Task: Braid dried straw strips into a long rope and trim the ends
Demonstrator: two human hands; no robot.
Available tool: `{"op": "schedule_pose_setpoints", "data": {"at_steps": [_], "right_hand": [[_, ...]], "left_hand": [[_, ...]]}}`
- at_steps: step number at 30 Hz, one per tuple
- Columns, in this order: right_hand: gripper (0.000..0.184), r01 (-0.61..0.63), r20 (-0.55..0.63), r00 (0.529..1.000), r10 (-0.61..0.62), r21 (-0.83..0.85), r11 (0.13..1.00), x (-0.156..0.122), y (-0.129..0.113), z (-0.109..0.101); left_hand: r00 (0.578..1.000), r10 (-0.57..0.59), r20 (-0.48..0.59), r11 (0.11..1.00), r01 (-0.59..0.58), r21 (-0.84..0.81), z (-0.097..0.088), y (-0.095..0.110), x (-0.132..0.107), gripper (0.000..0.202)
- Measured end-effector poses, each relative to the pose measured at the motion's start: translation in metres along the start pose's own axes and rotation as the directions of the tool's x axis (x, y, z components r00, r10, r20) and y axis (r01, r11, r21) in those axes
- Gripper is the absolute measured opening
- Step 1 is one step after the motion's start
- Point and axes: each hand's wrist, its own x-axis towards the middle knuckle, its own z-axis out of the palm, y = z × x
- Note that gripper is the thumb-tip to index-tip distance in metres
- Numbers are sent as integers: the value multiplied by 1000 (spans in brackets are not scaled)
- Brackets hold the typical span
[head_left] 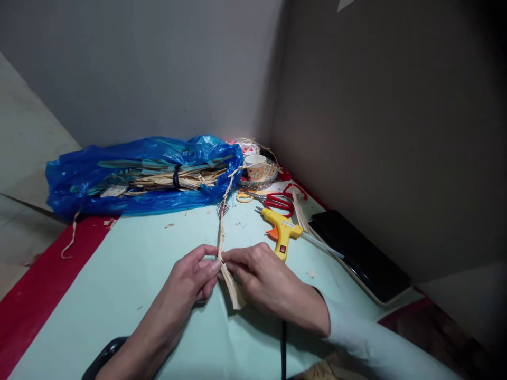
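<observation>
A twisted cord of pale dried husk runs from the basket area toward me, its near end fanning out into a loose flat strip. My left hand pinches the cord between thumb and forefinger, just where the twist meets the loose strip. From the other side, my right hand closes its fingertips on the same spot; its lower fingers are partly hidden behind the hand. Below the fingers hangs the flared husk end, over the pale green table covering.
A blue plastic bag holds bundled husk strips at the back left. Right of the cord lie a yellow glue gun, red-handled scissors and a black flat case. A paper cup stands in a basket by the wall.
</observation>
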Motion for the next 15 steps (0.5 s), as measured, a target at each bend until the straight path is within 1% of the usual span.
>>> {"op": "schedule_pose_setpoints", "data": {"at_steps": [2,4,6,8,9,11,13,15], "right_hand": [[23,-1,-33,999,-5,-160,987,-3,-2,3],[21,19,-67,997,-38,-269,963,-5,-3,6],[18,50,-108,990,-90,-333,942,-7,-3,8],[16,92,-134,979,-151,-371,924,-8,-3,9],[15,124,-134,973,-190,-392,911,-9,-3,11],[14,221,-109,949,-297,-442,869,-10,-3,14],[17,348,-60,900,-432,-499,794,-11,-2,18],[23,452,-9,834,-552,-562,692,-12,0,22]], "left_hand": [[998,49,-42,990,-43,134,1,1,-1,20],[991,106,-83,950,-76,303,3,2,-4,24],[979,165,-123,888,-93,451,6,3,-8,25],[970,200,-140,840,-96,534,9,4,-12,24],[969,202,-142,837,-96,538,10,4,-13,23],[972,191,-137,873,-104,477,11,3,-12,22],[974,175,-142,918,-110,380,9,3,-10,20],[976,162,-146,947,-112,302,6,3,-8,18]]}}
